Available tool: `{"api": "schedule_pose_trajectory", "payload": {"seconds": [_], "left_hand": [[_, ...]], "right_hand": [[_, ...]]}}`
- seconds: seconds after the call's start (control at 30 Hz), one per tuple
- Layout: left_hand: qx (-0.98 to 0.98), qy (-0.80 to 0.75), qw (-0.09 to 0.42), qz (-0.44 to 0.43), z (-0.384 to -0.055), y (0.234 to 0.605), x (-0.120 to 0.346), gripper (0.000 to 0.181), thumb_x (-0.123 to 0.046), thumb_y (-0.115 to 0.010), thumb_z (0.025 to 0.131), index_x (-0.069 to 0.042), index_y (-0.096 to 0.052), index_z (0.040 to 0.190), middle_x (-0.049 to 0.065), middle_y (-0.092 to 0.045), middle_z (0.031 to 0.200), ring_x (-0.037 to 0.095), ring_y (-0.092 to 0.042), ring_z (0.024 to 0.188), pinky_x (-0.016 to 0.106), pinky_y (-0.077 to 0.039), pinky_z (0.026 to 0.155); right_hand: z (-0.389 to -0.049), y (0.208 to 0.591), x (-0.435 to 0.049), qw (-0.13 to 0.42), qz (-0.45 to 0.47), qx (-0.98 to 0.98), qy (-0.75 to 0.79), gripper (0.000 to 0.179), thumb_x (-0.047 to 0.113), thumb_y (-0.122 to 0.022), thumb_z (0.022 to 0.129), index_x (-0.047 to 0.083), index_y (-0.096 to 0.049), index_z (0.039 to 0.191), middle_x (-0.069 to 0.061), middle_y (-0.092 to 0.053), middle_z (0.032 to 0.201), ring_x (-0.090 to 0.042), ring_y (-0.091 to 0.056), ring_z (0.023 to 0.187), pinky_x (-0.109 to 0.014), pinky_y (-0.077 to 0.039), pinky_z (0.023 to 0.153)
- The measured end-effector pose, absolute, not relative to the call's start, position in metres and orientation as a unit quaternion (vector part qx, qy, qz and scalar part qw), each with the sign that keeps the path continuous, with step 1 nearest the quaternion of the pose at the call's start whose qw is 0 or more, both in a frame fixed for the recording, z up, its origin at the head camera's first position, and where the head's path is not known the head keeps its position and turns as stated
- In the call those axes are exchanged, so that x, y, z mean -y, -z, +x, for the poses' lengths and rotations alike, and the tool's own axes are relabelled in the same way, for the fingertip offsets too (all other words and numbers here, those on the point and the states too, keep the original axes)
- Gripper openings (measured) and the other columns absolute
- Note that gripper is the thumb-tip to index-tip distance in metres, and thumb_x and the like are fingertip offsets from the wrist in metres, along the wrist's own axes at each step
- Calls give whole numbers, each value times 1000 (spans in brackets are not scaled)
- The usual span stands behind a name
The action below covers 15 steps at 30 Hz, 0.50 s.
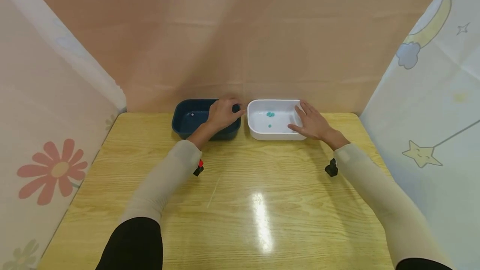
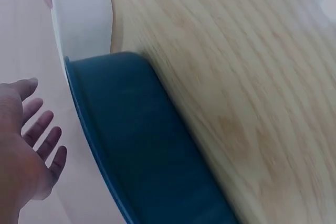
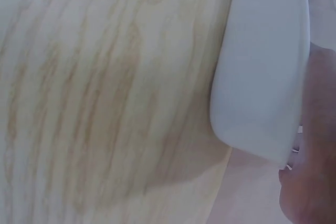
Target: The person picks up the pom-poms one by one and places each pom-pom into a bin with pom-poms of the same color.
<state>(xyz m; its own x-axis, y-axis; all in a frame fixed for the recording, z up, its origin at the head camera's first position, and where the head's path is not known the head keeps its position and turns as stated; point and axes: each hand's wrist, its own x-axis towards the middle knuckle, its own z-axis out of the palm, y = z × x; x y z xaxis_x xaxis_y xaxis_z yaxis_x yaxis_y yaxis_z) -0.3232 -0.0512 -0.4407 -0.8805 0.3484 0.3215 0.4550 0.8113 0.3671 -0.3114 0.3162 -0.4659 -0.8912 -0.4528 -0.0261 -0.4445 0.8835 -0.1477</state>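
Over the right part of a dark blue bin (image 1: 183, 123), my left hand (image 1: 223, 113) hovers with its palm down. The left wrist view shows that hand (image 2: 26, 156) with fingers apart and loosely bent, nothing between them. One small pale bead (image 1: 192, 114) lies inside the blue bin. My right hand (image 1: 314, 123) spreads its fingers over the right end of a white bin (image 1: 275, 136), overlapping its rim. Several small teal beads (image 1: 270, 114) lie on the white bin's floor. In the right wrist view, part of the hand (image 3: 320, 114) shows beyond the white wall.
Both bins stand side by side at the back of a wooden table (image 1: 232, 203), with a narrow gap between them. A brown backdrop (image 1: 240, 53) rises right behind. Patterned sheets hang on the left (image 1: 56, 107) and right (image 1: 423, 107).
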Motion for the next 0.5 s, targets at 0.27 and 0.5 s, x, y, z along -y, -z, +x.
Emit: {"api": "schedule_pose_trajectory", "payload": {"seconds": [0.27, 0.5], "left_hand": [[957, 155, 92, -226, -307, 427, 76, 54, -46, -73, 100, -17, -66, 145, 9, -61, 150, 33, -56, 138, 54, -47, 112], [972, 98, 47, -210, -295, 420, 99, 82, -65, -58, 102, -16, -39, 165, 13, -35, 170, 36, -28, 159, 61, -21, 127]], "right_hand": [[-310, 461, -315, 28, -219, -973, 74, 88, 55, -51, 107, -8, -25, 164, -32, -10, 172, -49, -8, 161, -61, -6, 129], [-308, 450, -301, 0, -225, -973, 60, 90, 58, -52, 105, -4, -26, 166, -31, -15, 172, -50, -9, 160, -64, -5, 129]]}}
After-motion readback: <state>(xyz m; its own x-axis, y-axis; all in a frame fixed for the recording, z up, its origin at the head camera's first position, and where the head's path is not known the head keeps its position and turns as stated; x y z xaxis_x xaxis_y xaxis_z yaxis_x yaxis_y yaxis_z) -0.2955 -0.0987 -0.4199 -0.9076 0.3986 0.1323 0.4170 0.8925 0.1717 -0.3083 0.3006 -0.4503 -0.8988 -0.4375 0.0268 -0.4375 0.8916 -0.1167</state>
